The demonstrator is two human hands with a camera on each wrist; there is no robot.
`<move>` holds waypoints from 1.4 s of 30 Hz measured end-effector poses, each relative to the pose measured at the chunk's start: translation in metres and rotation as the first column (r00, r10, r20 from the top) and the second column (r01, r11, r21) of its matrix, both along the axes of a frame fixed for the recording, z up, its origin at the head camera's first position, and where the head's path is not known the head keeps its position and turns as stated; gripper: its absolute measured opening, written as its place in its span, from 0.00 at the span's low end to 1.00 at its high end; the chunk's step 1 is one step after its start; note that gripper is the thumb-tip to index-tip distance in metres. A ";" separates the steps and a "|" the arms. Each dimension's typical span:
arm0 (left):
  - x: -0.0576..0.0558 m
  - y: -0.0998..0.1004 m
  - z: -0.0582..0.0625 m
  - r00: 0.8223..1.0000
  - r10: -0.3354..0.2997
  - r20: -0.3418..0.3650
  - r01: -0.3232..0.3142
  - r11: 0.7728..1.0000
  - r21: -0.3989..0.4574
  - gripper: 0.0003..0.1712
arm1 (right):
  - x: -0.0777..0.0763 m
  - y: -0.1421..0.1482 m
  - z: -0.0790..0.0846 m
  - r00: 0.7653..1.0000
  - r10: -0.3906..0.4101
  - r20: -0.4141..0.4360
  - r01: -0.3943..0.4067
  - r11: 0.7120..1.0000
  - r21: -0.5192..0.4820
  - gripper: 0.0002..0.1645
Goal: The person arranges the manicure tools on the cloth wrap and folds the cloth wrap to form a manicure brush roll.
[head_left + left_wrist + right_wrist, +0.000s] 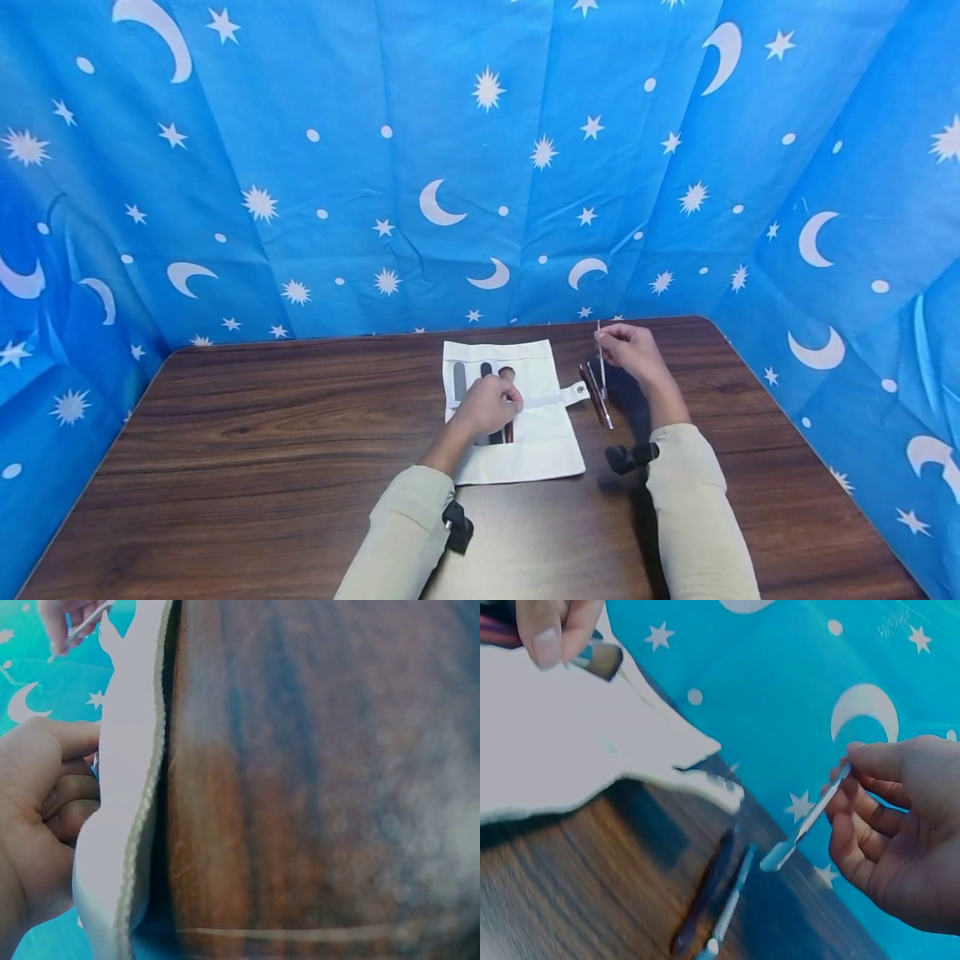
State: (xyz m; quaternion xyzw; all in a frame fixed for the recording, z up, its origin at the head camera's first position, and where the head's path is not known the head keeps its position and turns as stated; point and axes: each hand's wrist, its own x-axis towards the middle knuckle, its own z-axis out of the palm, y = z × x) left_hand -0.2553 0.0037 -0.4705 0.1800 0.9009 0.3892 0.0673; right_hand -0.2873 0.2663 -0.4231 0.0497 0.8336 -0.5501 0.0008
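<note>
The right hand (907, 832) pinched a thin silver tool (810, 817) near its top, between the thumb and fingers. The tool's flat end pointed down. It was over the table (285, 433), to the right of a white pouch (551, 454) that lay spread out. Two more tools lay side by side under it, a dark brown tool (705, 892) and another silver tool (735, 896). They were just beside the pouch's little strap (574, 393).

The left hand (487, 408) was over the pouch with its fingers bent. They were right by the brush (507, 373), but I cannot tell if they gripped it or only touched it. The brush was in the pouch, next to a black tool (486, 368) and a gray flat tool (460, 382).

Both arms had pale sleeves (693, 500). Behind the table hung a blue cloth (337, 167) with white moons, stars and dots
</note>
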 end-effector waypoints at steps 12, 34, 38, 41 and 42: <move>0.001 -0.001 -0.001 1.000 0.009 0.009 -0.009 1.000 0.002 0.07 | -0.011 -0.034 0.008 0.992 -0.037 -0.121 0.013 0.980 -0.198 0.11; -0.001 0.002 0.001 1.000 0.011 0.005 -0.011 1.000 -0.014 0.08 | -0.026 -0.093 -0.013 0.990 -0.025 -0.142 -0.014 0.964 -0.267 0.17; 0.000 0.000 0.001 1.000 0.004 0.007 -0.004 1.000 -0.005 0.08 | -0.026 -0.099 -0.018 0.994 0.010 -0.110 -0.038 0.965 -0.260 0.21; 0.000 -0.001 0.002 1.000 0.002 0.004 -0.002 1.000 0.003 0.07 | -0.026 -0.101 -0.022 0.996 0.008 -0.085 -0.029 0.968 -0.248 0.19; 0.000 -0.001 0.001 1.000 0.000 0.001 0.000 1.000 0.003 0.07 | -0.026 -0.102 -0.023 0.997 0.006 -0.078 -0.025 0.969 -0.246 0.19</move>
